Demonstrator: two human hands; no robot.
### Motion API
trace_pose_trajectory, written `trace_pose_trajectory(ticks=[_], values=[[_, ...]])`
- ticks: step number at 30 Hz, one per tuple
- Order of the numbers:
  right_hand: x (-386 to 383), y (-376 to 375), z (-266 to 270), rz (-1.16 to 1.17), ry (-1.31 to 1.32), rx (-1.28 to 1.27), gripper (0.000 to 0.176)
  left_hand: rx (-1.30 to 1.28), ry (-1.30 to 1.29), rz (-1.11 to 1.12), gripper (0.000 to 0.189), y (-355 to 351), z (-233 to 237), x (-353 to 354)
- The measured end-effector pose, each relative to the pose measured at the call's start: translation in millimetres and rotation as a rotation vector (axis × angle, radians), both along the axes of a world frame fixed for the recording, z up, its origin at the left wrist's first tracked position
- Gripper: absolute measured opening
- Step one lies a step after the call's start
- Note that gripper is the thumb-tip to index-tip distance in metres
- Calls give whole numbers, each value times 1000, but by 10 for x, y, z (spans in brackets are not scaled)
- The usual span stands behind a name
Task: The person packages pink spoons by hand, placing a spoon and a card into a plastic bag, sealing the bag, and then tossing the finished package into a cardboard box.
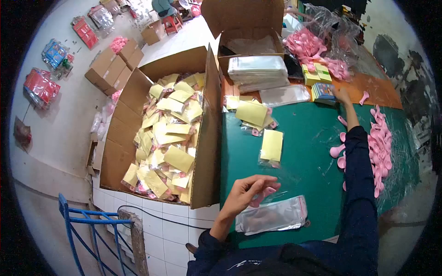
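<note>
My left hand (252, 192) is closed round a pink spoon (263, 195) above the near part of the table. Below it lies a pile of clear plastic bags (271, 217). My right hand (341, 94) reaches to the far side, its fingers bent at the right edge of a stack of printed cards (323, 93); how many cards it grips is too small to tell. Loose pink measuring spoons (379, 149) lie heaped beside my right sleeve. Ahead of my left hand lies a bagged yellow card (271, 146), with more packed cards (252, 113) beyond.
An open cardboard box (206, 138) full of bagged yellow cards stands left of the green table (308, 138). At the back are stacked clear bags (257, 69), another box (244, 20) and bagged pink spoons (304, 43). A blue metal rack (92, 214) stands at lower left.
</note>
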State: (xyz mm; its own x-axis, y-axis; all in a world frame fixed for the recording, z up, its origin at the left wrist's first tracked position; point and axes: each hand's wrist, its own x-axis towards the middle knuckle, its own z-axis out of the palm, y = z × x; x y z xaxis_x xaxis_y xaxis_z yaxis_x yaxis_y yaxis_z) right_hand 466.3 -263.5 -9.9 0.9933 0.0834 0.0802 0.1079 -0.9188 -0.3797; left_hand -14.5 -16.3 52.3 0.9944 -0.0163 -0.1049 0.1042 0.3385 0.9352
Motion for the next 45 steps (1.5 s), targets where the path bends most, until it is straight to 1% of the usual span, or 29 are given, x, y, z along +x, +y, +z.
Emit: trace_pose_trajectory(ticks=[2, 3, 4, 7, 8, 11, 15, 16, 17, 19, 21, 23, 24, 27, 28, 31, 32, 35, 36, 39, 40, 43, 45], values=[[-65, -39, -15, -27, -61, 0, 47, -7, 6, 10, 32, 21, -34, 10], [-299, 28, 95, -44, -90, -5, 47, -1, 6, 7, 32, 27, -55, 27], [-395, 65, 45, -118, -319, -124, 41, 3, 11, 0, 32, 16, -73, 31], [-605, 107, 85, -131, -663, -144, 34, 5, 46, -20, 32, -13, -59, 67], [-650, 74, 161, 53, -644, 14, 31, 9, 42, -23, 32, -13, -58, 69], [-863, 105, 312, 151, -688, 214, 24, -12, 52, -28, 32, -33, -69, 81], [-1089, 33, 475, 245, -397, 569, 27, 8, 51, -40, 33, -74, -46, 96], [-1249, 21, 475, 274, -211, 679, 25, 2, 46, -32, 33, -74, -41, 85], [-1580, 82, 532, 300, -17, 783, 22, -4, 44, -25, 33, -75, -40, 65], [-2038, 105, 476, 416, 159, 665, 16, -2, 73, -10, 33, -50, -24, 38], [-2397, 60, 325, 553, 230, 431, 15, -4, 92, -7, 34, -23, -16, 13], [-2689, -9, 195, 653, 75, 197, 17, -10, 97, -7, 33, -8, -20, -13], [-2794, -29, 235, 758, -237, 81, 19, -11, 96, -6, 33, -13, -37, -16], [-2998, 26, 638, 632, 72, 323, 15, 42, 76, -63, 33, -12, -56, -2], [-3089, 77, 783, 615, 202, 565, 9, 51, 76, -74, 34, -25, -64, 8], [-3350, 199, 1060, 537, 330, 1000, 9, 73, 76, -101, 35, -74, -76, 50], [-3404, 223, 1124, 548, 359, 1040, 12, 76, 78, -106, 36, -85, -76, 59], [-3484, 207, 1165, 633, 440, 814, 12, 69, 60, -105, 36, -113, -82, 64], [-3519, 230, 1226, 654, 431, 714, 13, 62, 51, -101, 35, -111, -84, 58], [-3573, 248, 1325, 721, 472, 597, 13, 263, 115, -194, 31, -60, -78, 59], [-3592, 264, 1370, 709, 519, 579, 14, 264, 106, -192, 30, -71, -80, 56], [-3585, 259, 1212, 889, 443, 473, 15, 301, 55, -195, 29, -145, -74, 58], [-3598, 287, 1217, 994, 490, 332, 20, 374, -12, -210, 29, -206, -72, 44]])
